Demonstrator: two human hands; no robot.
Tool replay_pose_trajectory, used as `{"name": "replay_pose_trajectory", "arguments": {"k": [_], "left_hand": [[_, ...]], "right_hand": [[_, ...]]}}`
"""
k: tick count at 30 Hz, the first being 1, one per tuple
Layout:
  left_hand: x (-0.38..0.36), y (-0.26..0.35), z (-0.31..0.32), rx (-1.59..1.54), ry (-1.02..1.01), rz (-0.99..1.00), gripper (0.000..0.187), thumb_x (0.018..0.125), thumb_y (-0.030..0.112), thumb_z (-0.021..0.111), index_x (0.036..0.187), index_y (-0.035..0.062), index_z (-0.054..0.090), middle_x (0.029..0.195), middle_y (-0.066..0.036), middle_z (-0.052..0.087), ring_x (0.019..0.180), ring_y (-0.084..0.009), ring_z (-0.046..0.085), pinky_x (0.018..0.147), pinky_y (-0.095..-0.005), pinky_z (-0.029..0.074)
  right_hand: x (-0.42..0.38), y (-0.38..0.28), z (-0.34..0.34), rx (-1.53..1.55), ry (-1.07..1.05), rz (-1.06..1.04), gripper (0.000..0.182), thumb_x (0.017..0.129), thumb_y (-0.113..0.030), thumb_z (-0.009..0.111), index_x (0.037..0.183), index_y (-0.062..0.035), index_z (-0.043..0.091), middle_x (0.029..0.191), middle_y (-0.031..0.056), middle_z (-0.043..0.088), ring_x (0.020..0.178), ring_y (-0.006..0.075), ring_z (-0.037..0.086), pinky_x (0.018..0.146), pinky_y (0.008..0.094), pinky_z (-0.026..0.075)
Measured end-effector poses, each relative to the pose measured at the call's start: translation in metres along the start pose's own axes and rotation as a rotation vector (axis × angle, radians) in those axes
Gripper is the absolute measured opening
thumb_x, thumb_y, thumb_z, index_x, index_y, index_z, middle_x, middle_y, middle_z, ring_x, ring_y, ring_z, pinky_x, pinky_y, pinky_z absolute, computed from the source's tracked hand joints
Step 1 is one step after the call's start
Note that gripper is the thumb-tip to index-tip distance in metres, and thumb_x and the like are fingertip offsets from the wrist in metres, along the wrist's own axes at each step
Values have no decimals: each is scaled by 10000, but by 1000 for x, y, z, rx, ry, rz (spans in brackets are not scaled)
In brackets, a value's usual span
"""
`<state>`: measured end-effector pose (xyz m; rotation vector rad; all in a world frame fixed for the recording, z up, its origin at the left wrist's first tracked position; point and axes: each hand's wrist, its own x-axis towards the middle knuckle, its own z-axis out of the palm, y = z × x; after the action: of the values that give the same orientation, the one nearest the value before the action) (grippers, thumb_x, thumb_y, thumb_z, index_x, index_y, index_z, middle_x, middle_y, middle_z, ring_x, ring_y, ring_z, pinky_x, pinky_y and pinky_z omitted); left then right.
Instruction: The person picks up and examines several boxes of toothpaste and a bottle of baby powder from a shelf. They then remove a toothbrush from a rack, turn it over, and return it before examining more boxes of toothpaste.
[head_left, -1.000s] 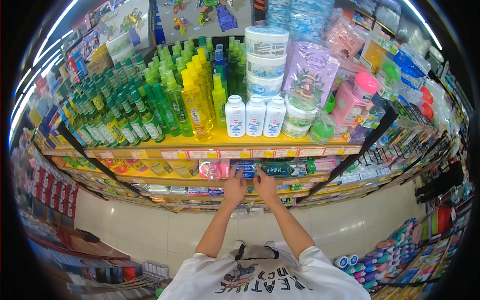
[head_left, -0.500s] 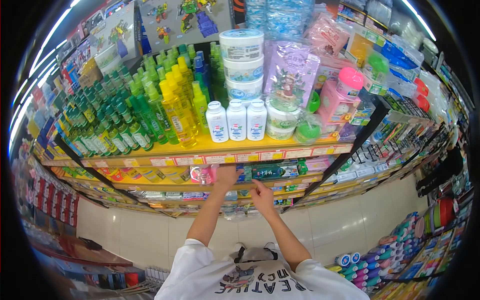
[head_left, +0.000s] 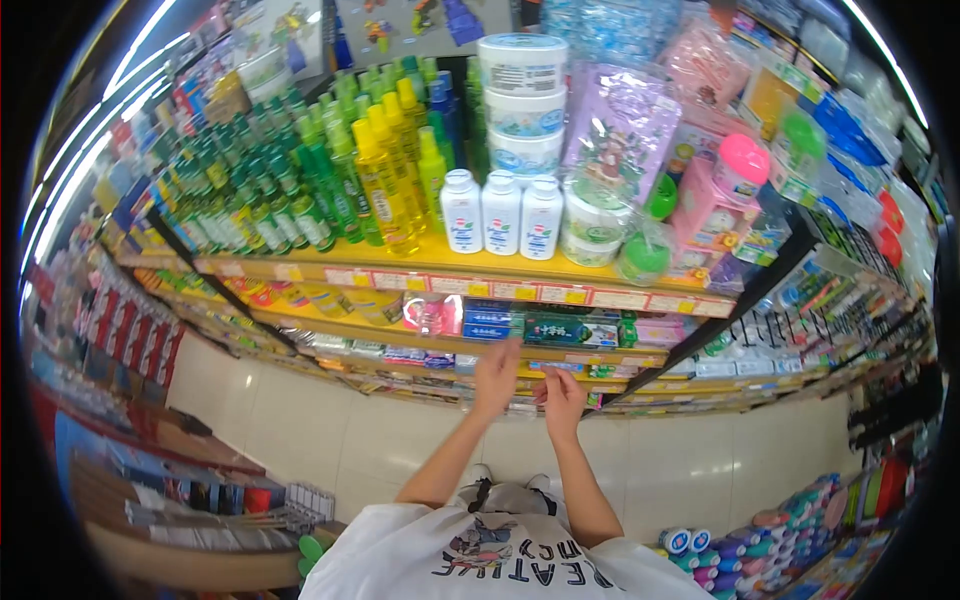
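Observation:
In front of the lower shelf, my left hand (head_left: pixel 497 375) is raised near the dark green toothpaste boxes (head_left: pixel 556 330); its fingers are blurred and mostly hidden from view. My right hand (head_left: pixel 563 396) is just to its right and slightly lower, fingers curled and drawn together, and whatever they might hold is too small to name. Blue boxes (head_left: pixel 487 320) and a pink package (head_left: pixel 432 313) lie on the same shelf, left of the green boxes. The two hands are apart.
Above, the yellow shelf (head_left: pixel 400 262) bears green bottles (head_left: pixel 262 218), yellow spray bottles (head_left: pixel 384 190), white powder bottles (head_left: pixel 501 215), stacked white tubs (head_left: pixel 523 100) and a pink-lidded jar (head_left: pixel 741 166). Colourful bottles (head_left: pixel 750 548) stand at the lower right.
The left hand has come out from the lower shelf, down and to the right. My right hand has moved right and a little lower, its fingers now curled. The view has shifted.

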<state>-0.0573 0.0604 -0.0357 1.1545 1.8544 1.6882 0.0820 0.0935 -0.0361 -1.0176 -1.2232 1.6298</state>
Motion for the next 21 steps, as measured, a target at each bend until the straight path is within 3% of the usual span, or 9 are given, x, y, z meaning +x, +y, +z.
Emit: {"name": "replay_pose_trajectory", "arguments": {"k": [2, 3, 4, 5, 6, 8, 11, 16, 21], "left_hand": [[-46, 0, 15, -162, -30, -84, 484, 1041, 303, 455, 1434, 22, 478, 1438, -181, 519, 1303, -270, 516, 1094, -370, 383], [-64, 11, 22, -241, -52, -121, 526, 1057, 318, 394, 1485, 12, 378, 1524, -160, 394, 1395, -264, 380, 1143, -358, 294], [-79, 20, 28, -321, -76, -157, 571, 1074, 332, 333, 1537, 3, 278, 1611, -138, 269, 1488, -258, 245, 1192, -345, 204], [-89, 20, 30, -308, -46, -157, 571, 1074, 332, 333, 1537, 3, 278, 1611, -138, 269, 1488, -258, 245, 1192, -345, 204], [-98, 19, 33, -300, -23, -179, 574, 1076, 331, 318, 1543, 4, 250, 1619, -135, 241, 1495, -253, 218, 1196, -339, 187], [-114, 18, 35, -288, 26, -227, 582, 1080, 328, 289, 1556, 7, 195, 1635, -130, 185, 1509, -243, 163, 1204, -326, 152], [-131, 19, 25, -267, 92, -281, 591, 1084, 326, 260, 1569, 9, 140, 1651, -124, 129, 1523, -233, 108, 1212, -313, 117], [-130, 34, -7, -646, 320, -475, 578, 1086, 343, 260, 1584, 74, 142, 1659, -84, 99, 1525, -217, 80, 1216, -319, 101], [-145, -8, 4, -469, 228, -374, 603, 1081, 366, 287, 1583, 69, 135, 1658, -94, 90, 1525, -226, 71, 1219, -326, 93]], "right_hand": [[-6, 20, 0, 31, -59, -97, 321, 1003, -185, 562, 1264, -16, 640, 1042, 126, 712, 939, 158, 678, 825, 287, 545], [-12, 22, 2, 36, -92, -93, 321, 1003, -185, 562, 1264, -16, 640, 1042, 126, 712, 939, 158, 678, 825, 287, 545], [-24, 18, 7, 27, -179, -51, 399, 1020, -229, 513, 1365, -34, 550, 1262, 136, 595, 1152, 183, 563, 982, 312, 436], [-33, 17, 10, 19, -266, -8, 484, 1036, -274, 465, 1466, -52, 461, 1482, 145, 479, 1364, 209, 447, 1139, 337, 327], [-38, 20, 11, 26, -296, -2, 484, 1036, -274, 465, 1466, -52, 461, 1482, 145, 479, 1364, 209, 447, 1139, 337, 327], [-48, 25, 15, 287, -443, 215, 628, 1061, -436, 349, 1558, -63, 262, 1636, 63, 215, 1509, 195, 150, 1219, 337, 101], [-71, 20, 28, 292, -520, 323, 634, 1058, -430, 342, 1570, -77, 219, 1645, 68, 178, 1515, 202, 128, 1220, 338, 91], [-90, 45, 36, 205, -612, 366, 644, 1062, -445, 320, 1573, -72, 202, 1656, 66, 133, 1524, 205, 94, 1224, 348, 76], [-61, 137, 22, 239, -448, 399, 546, 1025, -447, 423, 1372, -34, 507, 1330, 61, 515, 1229, 183, 455, 1079, 336, 346]]}}
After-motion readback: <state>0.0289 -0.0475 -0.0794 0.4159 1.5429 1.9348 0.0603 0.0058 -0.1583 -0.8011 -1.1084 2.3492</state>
